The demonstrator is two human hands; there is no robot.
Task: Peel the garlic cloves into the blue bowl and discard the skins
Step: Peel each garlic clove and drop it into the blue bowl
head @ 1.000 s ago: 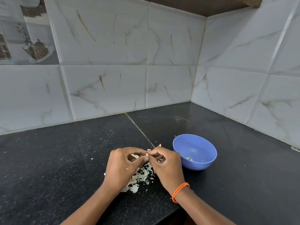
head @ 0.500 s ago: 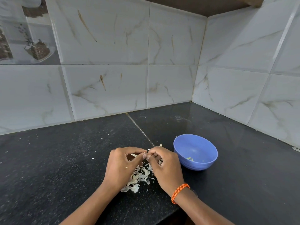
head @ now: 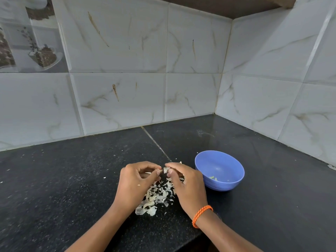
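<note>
The fingertips have drawn slightly apart since the earlier frame. The left hand (head: 134, 180) pinches the garlic clove (head: 157, 171); the right hand (head: 187, 186) pinches a skin flake (head: 165, 169). The blue bowl (head: 221, 160) sits right of centre, nearer the right hand.

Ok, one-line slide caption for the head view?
Left hand and right hand pinch garlic bits above papery white skins, beside round blue plastic bowl.

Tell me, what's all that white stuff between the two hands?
Garlic skins, heaped on the black counter between the left hand and right hand, seen from the head view.
</note>
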